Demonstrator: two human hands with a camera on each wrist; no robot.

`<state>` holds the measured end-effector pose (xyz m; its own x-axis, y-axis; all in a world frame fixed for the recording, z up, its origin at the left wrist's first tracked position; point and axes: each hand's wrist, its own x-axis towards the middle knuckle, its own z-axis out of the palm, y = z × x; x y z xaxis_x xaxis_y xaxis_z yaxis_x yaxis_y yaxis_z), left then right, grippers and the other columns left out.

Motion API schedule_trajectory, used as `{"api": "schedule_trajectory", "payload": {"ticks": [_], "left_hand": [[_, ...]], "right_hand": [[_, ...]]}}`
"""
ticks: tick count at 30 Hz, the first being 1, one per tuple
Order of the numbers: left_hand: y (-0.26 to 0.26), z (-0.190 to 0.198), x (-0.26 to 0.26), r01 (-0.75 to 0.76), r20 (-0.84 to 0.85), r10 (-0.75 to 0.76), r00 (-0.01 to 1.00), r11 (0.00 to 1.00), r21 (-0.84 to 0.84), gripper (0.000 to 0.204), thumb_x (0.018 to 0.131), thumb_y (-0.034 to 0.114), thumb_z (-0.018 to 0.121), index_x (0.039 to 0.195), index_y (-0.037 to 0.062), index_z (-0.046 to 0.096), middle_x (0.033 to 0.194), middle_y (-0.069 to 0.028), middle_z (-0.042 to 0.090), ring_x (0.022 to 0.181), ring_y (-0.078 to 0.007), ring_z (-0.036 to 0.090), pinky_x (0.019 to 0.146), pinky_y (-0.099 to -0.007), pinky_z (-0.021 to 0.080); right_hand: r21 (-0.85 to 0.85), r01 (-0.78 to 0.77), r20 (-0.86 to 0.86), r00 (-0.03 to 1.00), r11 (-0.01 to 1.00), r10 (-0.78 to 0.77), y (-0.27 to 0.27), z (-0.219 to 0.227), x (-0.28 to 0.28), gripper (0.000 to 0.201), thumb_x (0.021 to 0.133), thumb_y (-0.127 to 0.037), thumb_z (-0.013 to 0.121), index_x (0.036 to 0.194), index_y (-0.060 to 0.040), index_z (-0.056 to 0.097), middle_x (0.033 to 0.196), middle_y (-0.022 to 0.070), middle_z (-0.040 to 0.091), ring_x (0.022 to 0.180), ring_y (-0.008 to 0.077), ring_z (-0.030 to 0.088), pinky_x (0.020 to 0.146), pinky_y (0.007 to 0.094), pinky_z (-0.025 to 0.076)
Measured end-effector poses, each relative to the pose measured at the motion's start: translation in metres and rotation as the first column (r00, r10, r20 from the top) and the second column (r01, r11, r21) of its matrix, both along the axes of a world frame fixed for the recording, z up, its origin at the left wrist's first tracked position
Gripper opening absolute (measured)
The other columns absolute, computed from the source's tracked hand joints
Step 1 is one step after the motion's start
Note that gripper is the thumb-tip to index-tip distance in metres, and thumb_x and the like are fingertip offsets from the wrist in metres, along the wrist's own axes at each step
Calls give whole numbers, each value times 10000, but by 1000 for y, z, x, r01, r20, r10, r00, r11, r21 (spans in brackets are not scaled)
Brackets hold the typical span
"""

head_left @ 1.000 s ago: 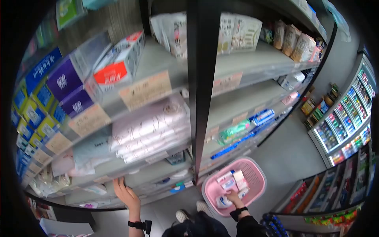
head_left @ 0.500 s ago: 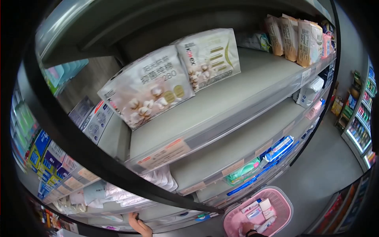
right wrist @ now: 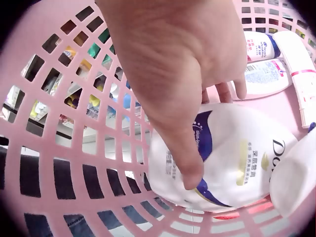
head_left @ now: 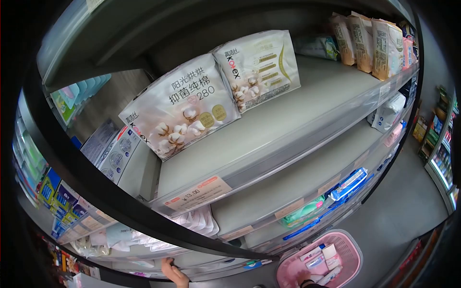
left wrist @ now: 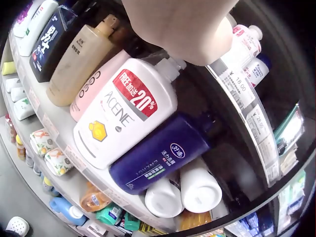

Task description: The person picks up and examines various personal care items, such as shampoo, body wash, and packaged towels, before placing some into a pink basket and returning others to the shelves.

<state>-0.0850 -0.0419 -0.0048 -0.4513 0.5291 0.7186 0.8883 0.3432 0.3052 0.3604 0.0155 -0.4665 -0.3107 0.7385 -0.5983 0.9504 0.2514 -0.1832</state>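
Inside the pink basket (head_left: 353,254), my right hand (right wrist: 173,64) grips a white Dove bottle (right wrist: 247,153), the thumb over its near side and the fingers round the far side. More white bottles (right wrist: 269,79) and a white box (right wrist: 301,74) lie beside it. My left hand (head_left: 174,274) is at the edge of a low shelf, its fingers loosely extended and nothing seen in it. Only a blurred part of that hand shows in the left wrist view, above a pump bottle marked ACENE (left wrist: 128,111) and a dark blue bottle (left wrist: 163,153).
White Kotex packs (head_left: 187,110) stand on the shelf in front, above a price tag (head_left: 197,194). A black upright post (head_left: 86,168) crosses the left side. Further right are orange-edged packs (head_left: 386,48) and a blue pack (head_left: 348,185). Grey floor (head_left: 384,216) lies beyond the basket.
The head view has swung up and right, bringing the Kotex packs to the centre. Both hands and the basket now sit lower in it. The right hand stays in the basket.
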Motion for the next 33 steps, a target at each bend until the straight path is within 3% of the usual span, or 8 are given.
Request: {"api": "schedule_trajectory", "payload": {"ticks": [3, 5, 10, 15, 20, 24, 31, 33], "left_hand": [[1, 7, 5, 19, 17, -18, 1000, 1000, -23, 447, 977, 314, 286, 996, -48, 548, 1240, -238, 520, 1179, -385, 458, 992, -445, 315], [1, 9, 4, 30, 10, -29, 1000, 999, -31, 430, 975, 297, 290, 1000, -46, 547, 1236, -238, 522, 1176, -385, 460, 992, -448, 315], [0, 12, 5, 52, 39, -51, 998, 998, -21, 384, 966, 253, 297, 1004, -38, 546, 1234, -240, 522, 1183, -395, 455, 997, -449, 312], [-1, 16, 2, 114, 34, -114, 993, 994, 4, 351, 952, 216, 312, 1023, -36, 546, 1234, -242, 522, 1188, -398, 450, 1001, -453, 309], [-6, 23, 3, 123, 36, -122, 992, 992, -41, 280, 940, 139, 353, 1084, -39, 515, 1252, -242, 511, 1161, -399, 465, 974, -459, 322], [-14, 35, 3, 210, 264, -205, 943, 978, 8, 242, 903, 65, 420, 1106, -38, 502, 1241, -228, 512, 1185, -388, 457, 998, -450, 313], [-26, 74, 31, 534, 375, -536, 756, 837, 120, 144, 764, -8, 550, 904, -9, 584, 989, -148, 619, 990, -333, 565, 917, -410, 411], [-28, 82, 40, 733, 749, -547, 375, 670, 122, 202, 727, 4, 629, 928, -3, 605, 983, -137, 629, 989, -277, 580, 901, -370, 427]], "right_hand": [[67, -34, 77, 997, 997, 29, -1, 6, -1, 390, 937, -333, 392, 1294, -230, 514, 1317, 61, 506, 1254, 308, 434, 1004, 576, 310], [-231, -80, -60, 996, 970, 68, 6, 7, 6, 372, 935, -294, 407, 1279, -232, 534, 1284, 64, 537, 1229, 283, 468, 983, 548, 348], [395, -272, -185, 912, 878, 365, -6, 91, 32, 320, 839, -233, 570, 1155, -181, 577, 1147, 68, 611, 1032, 328, 601, 832, 507, 474], [113, -1, -273, 961, 994, 32, 24, 202, 18, 573, 583, -252, 820, 1089, -136, 577, 1136, 138, 610, 1034, 324, 601, 871, 485, 469], [29, 640, -739, 531, 768, -415, 15, 291, 1, 654, 513, -258, 872, 1044, -39, 559, 1008, 153, 637, 929, 315, 629, 797, 393, 509], [20, 820, -878, 288, 572, -383, 3, 360, -11, 696, 490, -184, 897, 1032, 10, 504, 967, 160, 622, 889, 249, 628, 786, 350, 507], [-677, 604, -734, -505, 421, -454, -24, 466, -7, 603, 675, -32, 773, 1178, 17, 445, 1121, 131, 579, 1005, 202, 586, 878, 320, 485], [-729, 496, -683, -567, 471, -460, -34, 503, -20, 628, 704, -98, 769, 1228, 10, 441, 1146, 125, 580, 1040, 223, 582, 912, 351, 476]]}}
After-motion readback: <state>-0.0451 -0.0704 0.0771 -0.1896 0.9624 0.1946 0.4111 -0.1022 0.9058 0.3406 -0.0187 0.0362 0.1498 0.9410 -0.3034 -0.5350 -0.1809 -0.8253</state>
